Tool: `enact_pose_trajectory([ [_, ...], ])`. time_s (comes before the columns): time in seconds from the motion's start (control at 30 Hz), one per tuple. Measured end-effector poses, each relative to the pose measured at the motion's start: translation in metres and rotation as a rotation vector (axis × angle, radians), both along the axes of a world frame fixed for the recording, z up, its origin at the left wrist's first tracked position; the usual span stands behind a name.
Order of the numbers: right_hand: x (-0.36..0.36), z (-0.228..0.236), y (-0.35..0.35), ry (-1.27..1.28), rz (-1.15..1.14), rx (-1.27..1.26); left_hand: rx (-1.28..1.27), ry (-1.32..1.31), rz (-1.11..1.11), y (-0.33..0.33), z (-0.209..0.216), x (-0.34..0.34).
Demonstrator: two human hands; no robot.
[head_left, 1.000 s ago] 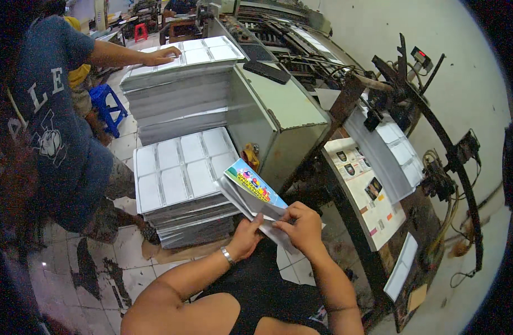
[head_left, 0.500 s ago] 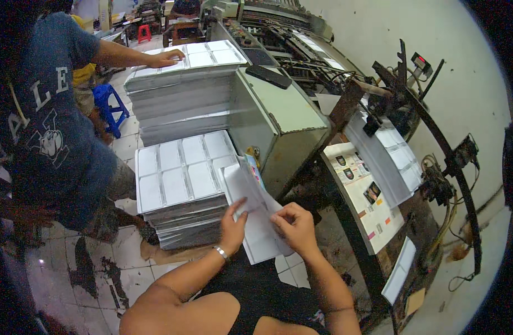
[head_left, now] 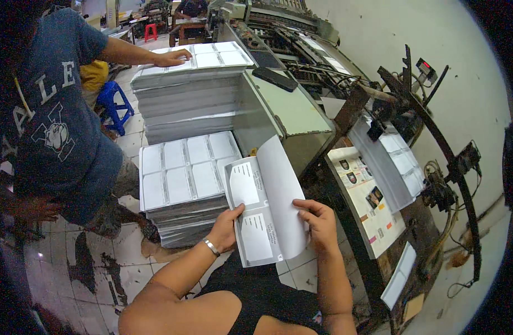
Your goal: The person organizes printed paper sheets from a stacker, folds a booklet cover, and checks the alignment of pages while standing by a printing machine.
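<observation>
Between my two hands, above my lap, are white printed paper sheets [head_left: 249, 223] bearing rows of label-like panels. My left hand [head_left: 225, 230], with a silver bracelet on its wrist, pinches their left edge, thumb on top. My right hand [head_left: 318, 223] has its fingers closed at the right edge of the raised leaf [head_left: 285, 195], which curls up and shows a plain grey-white side. Just left of the sheets stands a low stack of printed sheets [head_left: 181, 170] with similar panels.
Behind the low stack rises a taller paper stack [head_left: 184, 100]; a co-worker's hand [head_left: 172, 57] rests on it. A pale green machine cabinet [head_left: 301, 114] stands ahead. Right are a slanted table with a colour-printed sheet [head_left: 368, 195] and a dark metal arm [head_left: 435, 128]. A blue stool [head_left: 114, 106] stands left.
The sheets have opened out: my right hand has moved right and lifted the leaf, so the printed panels beneath now show. My left hand has shifted slightly left.
</observation>
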State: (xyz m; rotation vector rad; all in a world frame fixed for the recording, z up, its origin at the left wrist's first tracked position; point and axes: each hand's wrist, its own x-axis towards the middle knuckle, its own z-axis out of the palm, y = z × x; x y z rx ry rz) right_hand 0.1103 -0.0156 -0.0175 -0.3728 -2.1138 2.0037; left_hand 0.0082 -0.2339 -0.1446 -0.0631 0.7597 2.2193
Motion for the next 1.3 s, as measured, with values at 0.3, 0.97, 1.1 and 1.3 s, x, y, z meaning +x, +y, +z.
enact_pose_trajectory([
  [0.3,0.011,0.036,-0.054,0.185,0.01,1.106,0.074,-0.06,0.06,0.009,-0.017,0.005],
  [0.97,-0.003,0.069,-0.061,0.086,0.128,1.413,-0.057,0.021,0.328,0.022,-0.024,0.009],
  [1.1,0.003,0.071,-0.063,0.1,0.091,1.45,-0.091,0.017,0.359,0.022,-0.02,0.008],
  [1.3,0.005,0.062,-0.054,0.111,-0.016,1.491,-0.098,0.059,0.399,0.025,-0.015,0.01],
])
